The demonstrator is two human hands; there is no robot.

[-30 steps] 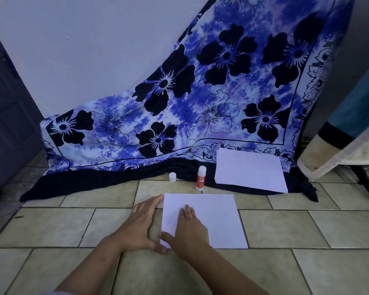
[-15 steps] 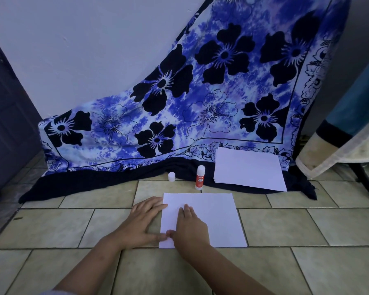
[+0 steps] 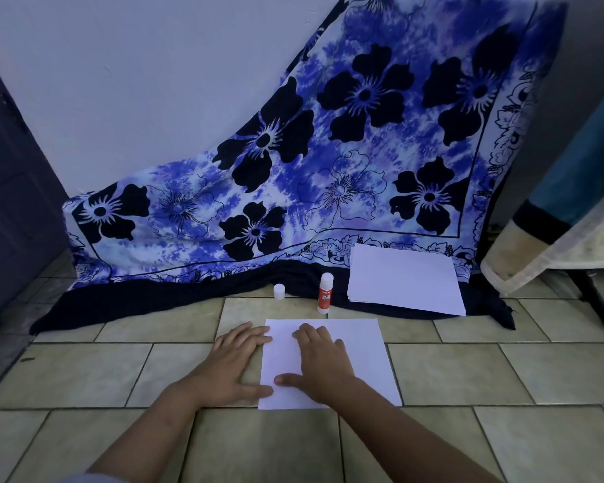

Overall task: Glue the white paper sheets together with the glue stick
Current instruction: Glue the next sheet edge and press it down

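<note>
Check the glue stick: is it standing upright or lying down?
Upright. The glue stick stands on end on the floor, white end up, label text reading level.

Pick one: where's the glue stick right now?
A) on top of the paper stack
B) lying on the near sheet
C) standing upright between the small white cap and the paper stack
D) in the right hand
C: the glue stick stands upright at the cloth's edge, between the small white cap and the paper stack. The left hand and right hand lie flat at the near sheet.
</note>
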